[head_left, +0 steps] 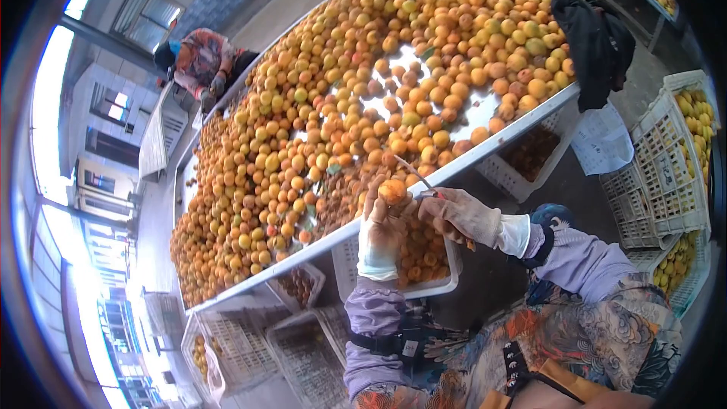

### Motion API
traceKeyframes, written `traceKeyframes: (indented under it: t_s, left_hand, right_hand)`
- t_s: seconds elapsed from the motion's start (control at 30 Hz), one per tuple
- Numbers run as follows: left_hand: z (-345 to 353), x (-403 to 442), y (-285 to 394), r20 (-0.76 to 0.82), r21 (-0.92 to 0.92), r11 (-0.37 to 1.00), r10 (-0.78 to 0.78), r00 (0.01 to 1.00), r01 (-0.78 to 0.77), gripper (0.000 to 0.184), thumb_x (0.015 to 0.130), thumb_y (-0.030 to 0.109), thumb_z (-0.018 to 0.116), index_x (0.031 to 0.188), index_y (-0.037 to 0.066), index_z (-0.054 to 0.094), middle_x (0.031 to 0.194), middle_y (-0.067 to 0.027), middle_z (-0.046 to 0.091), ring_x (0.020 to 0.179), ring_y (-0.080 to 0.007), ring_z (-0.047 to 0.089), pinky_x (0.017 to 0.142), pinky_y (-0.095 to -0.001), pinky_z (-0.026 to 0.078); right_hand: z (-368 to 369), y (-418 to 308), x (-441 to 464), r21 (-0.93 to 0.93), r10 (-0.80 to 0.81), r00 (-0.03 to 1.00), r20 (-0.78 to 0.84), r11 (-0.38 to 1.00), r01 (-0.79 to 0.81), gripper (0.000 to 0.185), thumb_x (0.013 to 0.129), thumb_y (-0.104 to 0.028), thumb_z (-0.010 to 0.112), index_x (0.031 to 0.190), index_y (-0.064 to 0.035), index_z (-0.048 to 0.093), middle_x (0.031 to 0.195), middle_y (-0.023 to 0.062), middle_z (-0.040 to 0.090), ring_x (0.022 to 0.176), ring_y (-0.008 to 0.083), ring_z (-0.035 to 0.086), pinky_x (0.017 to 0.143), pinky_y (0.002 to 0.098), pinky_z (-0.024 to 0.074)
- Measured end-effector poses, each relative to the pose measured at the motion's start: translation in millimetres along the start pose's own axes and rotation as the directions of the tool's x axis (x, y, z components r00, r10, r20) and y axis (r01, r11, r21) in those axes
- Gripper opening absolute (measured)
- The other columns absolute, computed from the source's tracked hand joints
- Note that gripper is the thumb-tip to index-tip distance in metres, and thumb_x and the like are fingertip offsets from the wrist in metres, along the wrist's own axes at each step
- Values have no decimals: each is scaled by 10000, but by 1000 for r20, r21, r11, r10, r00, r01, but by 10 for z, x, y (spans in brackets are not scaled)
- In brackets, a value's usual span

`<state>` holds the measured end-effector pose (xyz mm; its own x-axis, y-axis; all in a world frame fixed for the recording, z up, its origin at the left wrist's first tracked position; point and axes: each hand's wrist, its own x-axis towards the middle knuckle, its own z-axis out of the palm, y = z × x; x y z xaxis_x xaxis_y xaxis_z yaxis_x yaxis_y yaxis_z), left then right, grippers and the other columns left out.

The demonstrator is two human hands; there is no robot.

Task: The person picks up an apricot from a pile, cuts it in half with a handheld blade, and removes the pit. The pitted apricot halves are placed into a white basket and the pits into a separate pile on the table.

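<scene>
My left hand (381,231), in a pale glove, holds up an orange apricot-like fruit (392,192) at the table's near edge. Beside it on the right, my gloved right hand (463,216) is closed round the handle of a thin knife (413,172), its blade slanting up and left. A small orange piece shows under the right hand's fingers. Just below both hands, a white crate (453,276) holds orange fruit pieces. Beyond them lies a large heap of similar fruit (326,117) on a metal-edged table (303,251).
Across the table at the upper left, another person (201,64) bends over the far edge. Dark cloth (594,45) hangs at the table's right corner. Crates with yellow fruit (659,167) stand at the right. More crates (235,344) stand on the floor at lower left.
</scene>
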<state>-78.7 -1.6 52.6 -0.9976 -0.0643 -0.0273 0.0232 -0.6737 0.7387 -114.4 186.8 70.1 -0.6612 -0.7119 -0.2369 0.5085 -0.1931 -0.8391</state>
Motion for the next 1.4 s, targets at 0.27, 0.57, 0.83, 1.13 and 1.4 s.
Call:
traceKeyframes:
  t_s: [0.27,0.57,0.83,1.13,1.4]
  left_hand:
    - [-237,-468,-35,-154,-14,995,97,983,-101,575,883,342,591,1315,30,377,1184,-123,509,1047,-240,535,930,-389,443]
    - [-299,-533,19,-215,106,985,153,965,-133,497,903,270,579,1279,-8,411,1176,-139,537,1006,-226,558,909,-371,455]
    - [-450,-536,-10,-290,373,919,244,926,-126,531,868,241,640,1260,-52,434,1134,-140,566,982,-187,580,857,-312,487]
    - [-486,-564,-97,-327,419,905,228,917,-76,492,916,294,562,1254,-44,445,1077,-124,578,954,-181,586,846,-306,490]
    - [-443,-557,-112,-320,403,913,205,925,-63,407,962,288,454,1209,-35,483,1077,-109,569,964,-171,560,857,-297,459]
  right_hand:
    - [299,326,129,-89,211,970,124,976,-201,317,885,-435,574,851,-120,549,553,-47,470,414,44,420,362,178,321]
    - [410,511,338,-246,189,966,179,959,-142,359,889,-457,556,876,-99,535,572,-56,452,476,37,423,419,197,339]
    - [316,679,445,-386,158,969,189,919,-74,439,881,-473,559,814,-39,559,624,-24,482,597,66,420,552,257,385]
    - [371,865,413,-320,71,986,150,947,-19,397,915,-397,533,886,-4,591,676,31,532,671,96,447,633,298,407]
    - [375,929,468,-530,59,989,137,848,23,386,914,-370,534,898,13,575,695,72,556,690,104,476,646,304,413]
